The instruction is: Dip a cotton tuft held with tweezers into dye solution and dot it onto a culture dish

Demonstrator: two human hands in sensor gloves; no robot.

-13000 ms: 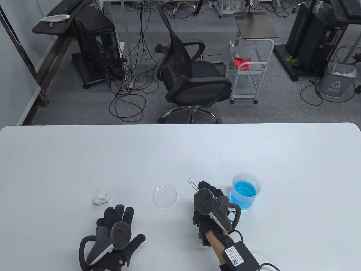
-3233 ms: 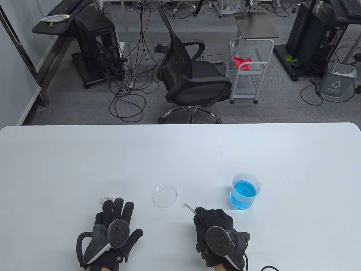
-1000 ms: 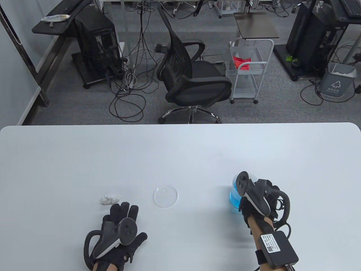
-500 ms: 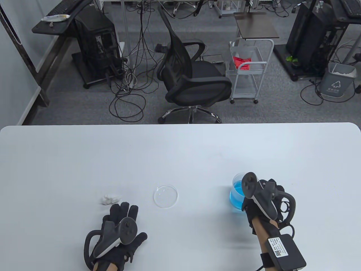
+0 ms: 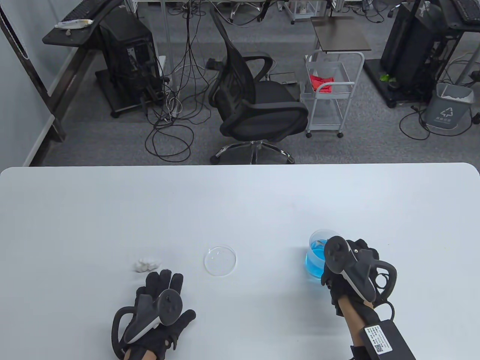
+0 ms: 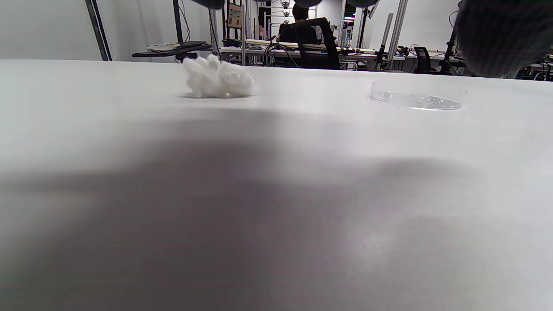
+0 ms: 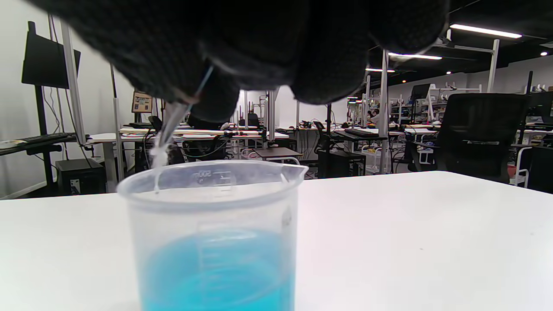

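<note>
Now that the right hand (image 5: 352, 270) has swung over the beaker (image 7: 211, 242), its fingers pinching tweezers (image 7: 175, 119) hold a cotton tuft (image 7: 159, 156) at the rim, undipped, while the left hand (image 5: 157, 307) rests spread flat.

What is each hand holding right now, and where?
Right hand pinches the tweezers at their upper shaft, cotton tuft at their tip. Left hand holds nothing.

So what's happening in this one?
The right hand holds tweezers over the beaker of blue dye. A small white cotton tuft sits at the tweezer tips, just at the beaker's rim and above the liquid, looking undyed. The left hand rests flat on the table, near the cotton pile. The dish lies between the hands and shows no blue.
</note>
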